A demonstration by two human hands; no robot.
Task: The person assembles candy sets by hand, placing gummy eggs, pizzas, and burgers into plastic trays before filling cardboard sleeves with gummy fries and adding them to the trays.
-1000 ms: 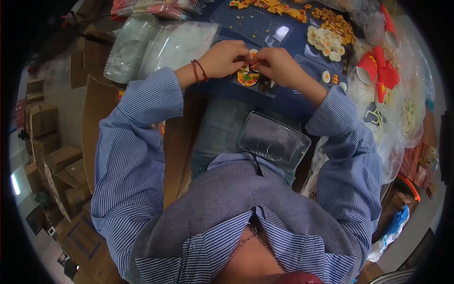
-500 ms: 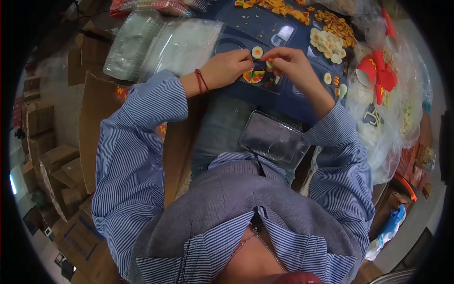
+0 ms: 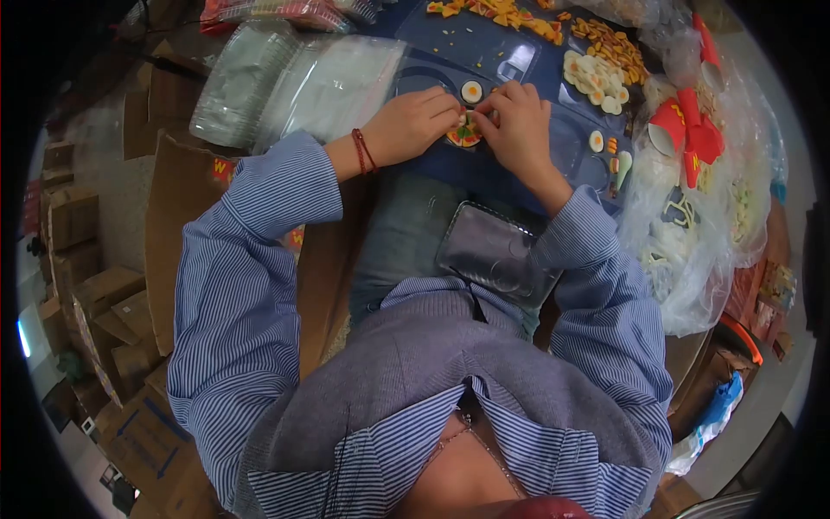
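Left hand (image 3: 421, 125): fingertips drawn in narrow at the upper edge of the pizza piece (image 3: 467, 137); can't tell if anything is pinched, fingers cover it. Right hand (image 3: 521, 130): thumb and fingers bent close together on the other side, contents also hidden. Pizza piece lies on the near part of the work surface, between and partly under the fingers, with one fried-egg piece (image 3: 471, 92) just beyond it. Judgement: partway through. Those two pieces are down together, while the hands are busy at the pizza's edge; can't tell if it's whole or fixed. Loose stock is plentiful: egg pile (image 3: 596, 78), orange-brown pile (image 3: 612, 48), pizza-slice pile (image 3: 519, 23). A separate egg piece (image 3: 596, 141) sits right of the right hand. Surface (image 3: 445, 169) is dark blue, clear moulded trays on it. Clear tray stack (image 3: 242, 86) at left, red fry cartons (image 3: 692, 134) and clear plastic bags (image 3: 692, 281) at right. One clear tray (image 3: 493, 246) on the lap. Room: cardboard boxes (image 3: 112, 285) over the floor at left, blue-and-white packet (image 3: 713, 424) low at right.
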